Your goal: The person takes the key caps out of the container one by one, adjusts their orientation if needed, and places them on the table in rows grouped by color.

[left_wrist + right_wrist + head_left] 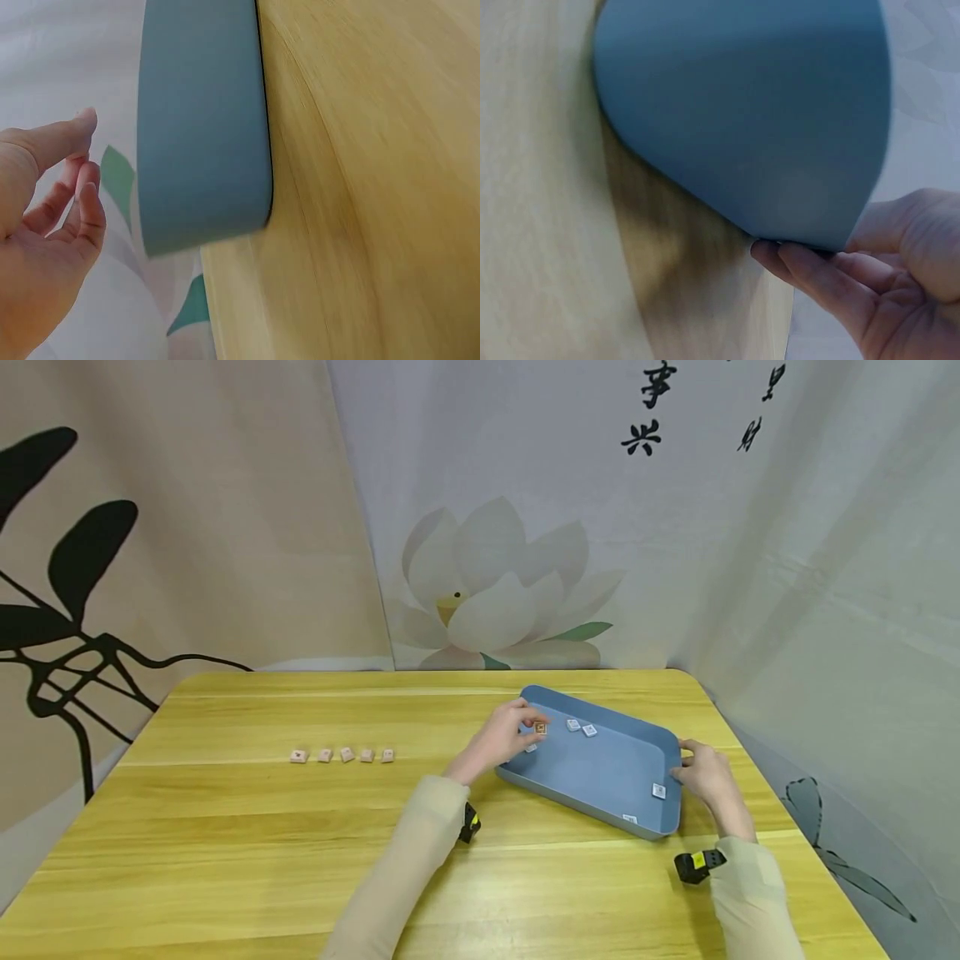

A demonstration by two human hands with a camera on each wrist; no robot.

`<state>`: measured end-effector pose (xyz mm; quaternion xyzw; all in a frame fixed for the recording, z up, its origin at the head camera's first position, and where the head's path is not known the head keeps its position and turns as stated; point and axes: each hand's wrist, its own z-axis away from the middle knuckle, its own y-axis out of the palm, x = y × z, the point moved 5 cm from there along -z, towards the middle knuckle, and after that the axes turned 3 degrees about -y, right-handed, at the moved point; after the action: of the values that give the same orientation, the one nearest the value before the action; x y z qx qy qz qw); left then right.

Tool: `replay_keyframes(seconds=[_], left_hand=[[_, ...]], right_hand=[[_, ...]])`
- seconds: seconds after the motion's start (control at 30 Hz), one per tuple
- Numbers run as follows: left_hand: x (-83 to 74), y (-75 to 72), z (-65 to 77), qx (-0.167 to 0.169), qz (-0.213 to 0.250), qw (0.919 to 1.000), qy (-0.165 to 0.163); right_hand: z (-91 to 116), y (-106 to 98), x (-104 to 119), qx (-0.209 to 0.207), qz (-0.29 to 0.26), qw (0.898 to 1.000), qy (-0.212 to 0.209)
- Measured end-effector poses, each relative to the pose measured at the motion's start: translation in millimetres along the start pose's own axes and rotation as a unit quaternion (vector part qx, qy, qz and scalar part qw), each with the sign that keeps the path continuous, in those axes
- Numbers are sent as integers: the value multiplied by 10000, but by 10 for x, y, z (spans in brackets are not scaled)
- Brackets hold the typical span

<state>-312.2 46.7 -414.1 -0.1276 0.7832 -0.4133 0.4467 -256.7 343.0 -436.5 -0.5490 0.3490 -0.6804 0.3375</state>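
A shallow blue-grey tray [600, 768] stands at an angle on the right half of the table. My left hand [506, 739] is over its left end, pinching a small square tile [541, 727] with a brownish marked face between thumb and fingertips. That tile is hidden in the left wrist view, where the left hand [56, 195] shows beside the tray's outer wall. My right hand [708, 774] grips the tray's right end, thumb over the rim and fingers [810, 270] under the edge. Several small white tiles [589, 730] lie scattered in the tray.
On the left half of the wooden table [247, 860], several small pale tiles [347, 754] lie in a spaced row. A curtain [525, 460] printed with a lotus and characters hangs behind the table and along its right side.
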Motion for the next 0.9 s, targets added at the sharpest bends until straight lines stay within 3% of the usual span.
replay_keyframes(seconds=[0.37,0.63,0.9], left_hand=[[211,-255,342,-533,501,9967,-348],[360,-474,582,-773,420,9938,-675],[553,-783,883,-1114,259,9900,-830]], right_hand=[[3,-22,21,-85,93,9999,-32],[-3,-16,17,-9,70,10000,44],[4,-15,28,13,25,10000,50]])
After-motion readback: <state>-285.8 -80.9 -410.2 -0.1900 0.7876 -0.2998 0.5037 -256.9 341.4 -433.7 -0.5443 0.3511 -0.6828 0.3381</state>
